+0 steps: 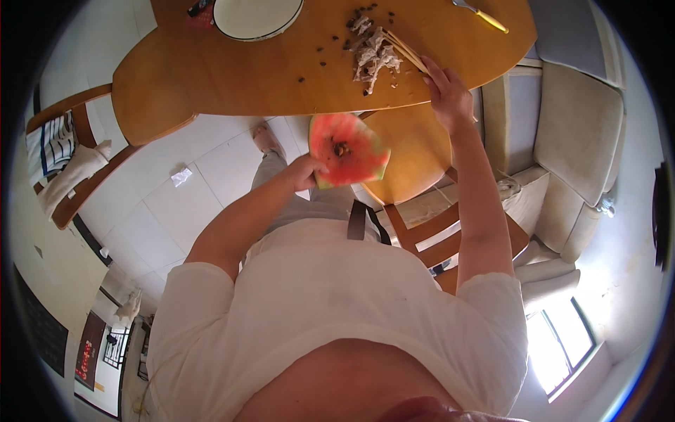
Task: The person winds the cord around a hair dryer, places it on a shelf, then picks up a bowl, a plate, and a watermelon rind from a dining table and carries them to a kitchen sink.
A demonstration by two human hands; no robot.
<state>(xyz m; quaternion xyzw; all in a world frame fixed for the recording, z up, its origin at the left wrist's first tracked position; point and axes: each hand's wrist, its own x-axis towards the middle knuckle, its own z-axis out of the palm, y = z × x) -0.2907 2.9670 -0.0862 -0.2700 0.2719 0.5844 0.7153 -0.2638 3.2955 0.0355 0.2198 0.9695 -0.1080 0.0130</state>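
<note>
My left hand [307, 173] grips the rim of a cut watermelon piece [350, 150], held just below the table's front edge with its red flesh facing up. Over the table's edge, my right hand [451, 97] is closed on several wooden chopsticks [406, 51]. Their far ends touch a heap of crumpled, whitish scraps [374, 55] on the wooden table [253, 79]. Dark seeds or small bits [322, 64] lie scattered around the heap.
A white dark-rimmed bowl [257, 18] stands at the table's far left, and a yellow-handled utensil [492, 21] lies at the far right. A wooden chair [414, 153] is tucked under the front edge. Crumpled paper [181, 176] lies on the tiled floor.
</note>
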